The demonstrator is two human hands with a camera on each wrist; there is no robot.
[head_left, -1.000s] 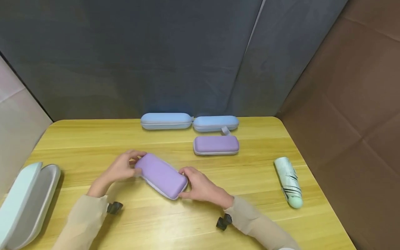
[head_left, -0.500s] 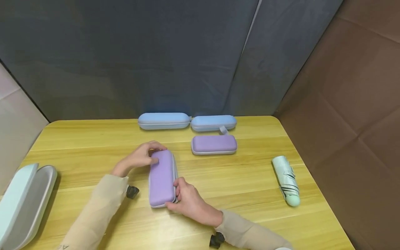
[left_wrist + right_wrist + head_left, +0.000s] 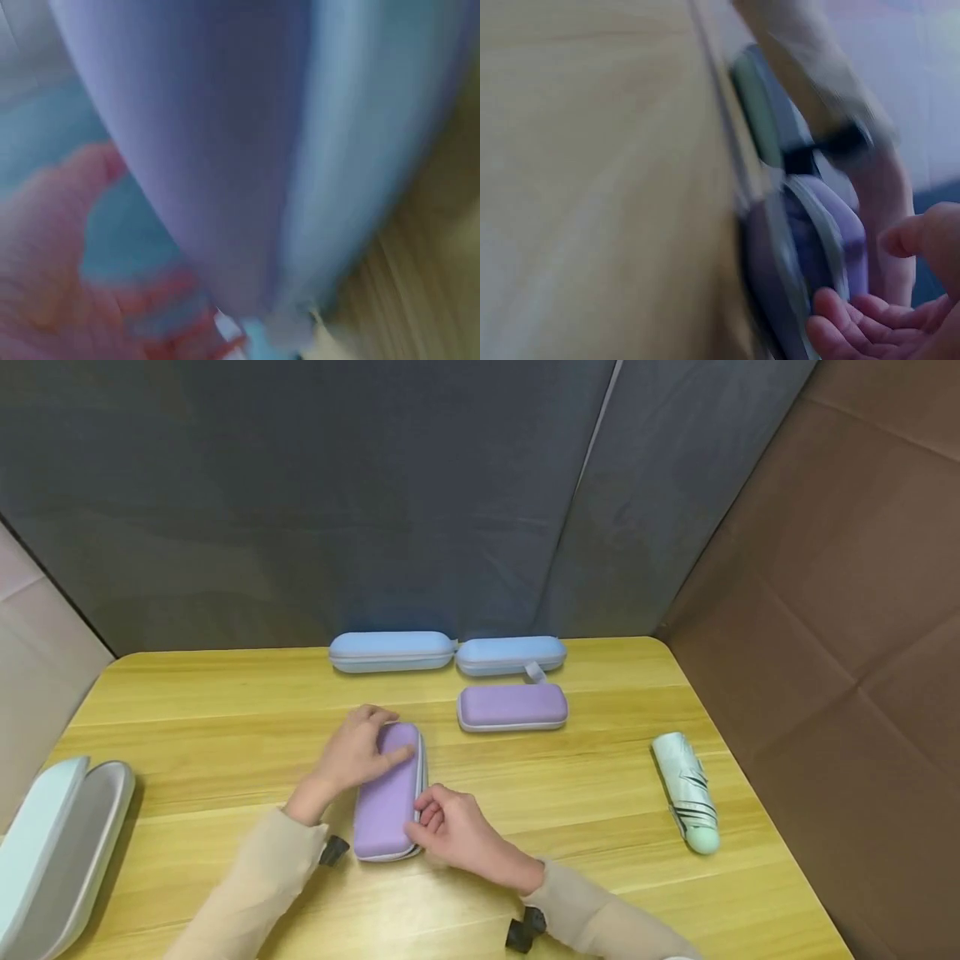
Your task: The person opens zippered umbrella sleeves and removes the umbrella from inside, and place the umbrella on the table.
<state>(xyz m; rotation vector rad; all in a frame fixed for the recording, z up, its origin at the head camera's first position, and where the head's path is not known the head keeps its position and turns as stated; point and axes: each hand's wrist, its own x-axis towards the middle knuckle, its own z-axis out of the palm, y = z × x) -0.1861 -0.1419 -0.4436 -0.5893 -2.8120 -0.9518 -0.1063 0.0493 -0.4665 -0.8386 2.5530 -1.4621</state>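
A purple hard zip case lies lengthwise on the table, part of its zipper edge parted at the near right side. My left hand holds its far end, thumb across the lid and fingers along the left edge. In the blurred left wrist view the case fills the middle beside my hand. My right hand is at the case's right edge, fingers loosely bent. The right wrist view shows those fingertips by the parted edge of the case, the thumb held apart from them.
Two light blue zip cases stand end to end at the table's back edge. A smaller purple case lies just in front of them. To the right lies a folded mint umbrella; at the left edge stands a gaping mint-and-grey case.
The purple case has turned from a slant to pointing straight away. My left hand has shifted right, its thumb now across the lid. My right hand's fingers have loosened at the right edge.
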